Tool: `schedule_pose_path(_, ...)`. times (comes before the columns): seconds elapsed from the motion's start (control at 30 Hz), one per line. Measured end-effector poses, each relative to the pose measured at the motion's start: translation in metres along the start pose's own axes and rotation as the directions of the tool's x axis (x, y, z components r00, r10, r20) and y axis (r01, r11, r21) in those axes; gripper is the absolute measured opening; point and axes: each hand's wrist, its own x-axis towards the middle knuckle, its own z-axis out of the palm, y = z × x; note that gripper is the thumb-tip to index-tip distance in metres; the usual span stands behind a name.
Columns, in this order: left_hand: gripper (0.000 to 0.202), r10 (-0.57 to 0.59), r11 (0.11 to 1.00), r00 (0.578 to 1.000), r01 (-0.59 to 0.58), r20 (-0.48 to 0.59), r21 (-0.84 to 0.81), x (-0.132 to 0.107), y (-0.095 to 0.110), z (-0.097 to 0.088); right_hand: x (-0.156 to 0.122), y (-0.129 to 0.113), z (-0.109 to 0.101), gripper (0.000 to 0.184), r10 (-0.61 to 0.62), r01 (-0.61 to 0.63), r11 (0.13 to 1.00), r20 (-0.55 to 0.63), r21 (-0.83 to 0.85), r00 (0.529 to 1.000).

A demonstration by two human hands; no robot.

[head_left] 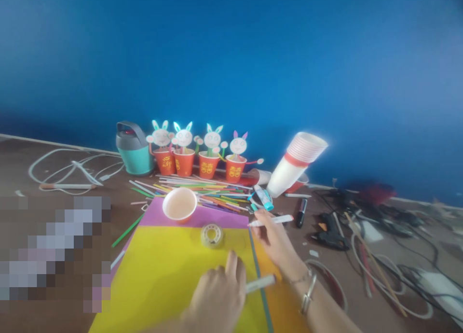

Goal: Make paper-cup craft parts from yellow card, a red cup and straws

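My left hand (218,294) rests as a loose fist on the yellow paper sheet (162,275) and grips a white marker (261,283) that sticks out to the right. My right hand (272,239) reaches forward at the sheet's right edge, its fingers pinched on a second white marker (275,221) that points right. A clear tape roll (211,235) lies on the yellow sheet just in front of both hands. An orange paper cup (180,204) stands open on the purple sheet (224,218) behind it.
Several bunny-topped red cups (206,165) line the blue wall, beside a teal container (133,149). Coloured sticks (202,190) lie scattered. A tilted stack of cups (296,161), a black marker (301,212), a glue gun (331,231) and tangled cables (390,275) sit right.
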Motion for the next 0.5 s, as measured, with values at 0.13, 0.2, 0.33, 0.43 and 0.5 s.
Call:
schedule_pose_path(0.13, 0.026, 0.181, 0.984, 0.978, -0.179, -0.107, 0.025, -0.013, 0.012, 0.007, -0.007, -0.009, -0.007, 0.044, 0.228, -0.281, 0.907, 0.195, 0.313, 0.954)
schedule_pose_path(0.2, 0.029, 0.173, 0.984, 0.978, -0.168, -0.119, 0.054, -0.022, 0.020, 0.014, -0.017, -0.005, -0.008, 0.040, 0.294, -0.368, 0.863, 0.249, 0.345, 0.923)
schedule_pose_path(0.33, 0.036, 0.103, 0.994, 0.994, -0.102, -0.038, 0.034, -0.031, 0.029, 0.019, -0.047, 0.010, -0.006, 0.027, 0.285, -0.326, 0.926, 0.214, 0.191, 0.935)
schedule_pose_path(0.43, 0.039, 0.086, 0.994, 0.995, -0.084, -0.043, 0.065, -0.029, 0.029, 0.018, -0.063, 0.019, -0.001, 0.027, 0.189, -0.195, 0.980, 0.141, 0.028, 0.972)
schedule_pose_path(0.5, 0.039, 0.097, 0.992, 0.992, -0.090, -0.079, 0.088, -0.026, 0.028, 0.019, -0.067, 0.022, 0.002, 0.027, 0.114, -0.111, 0.993, 0.089, -0.039, 0.990)
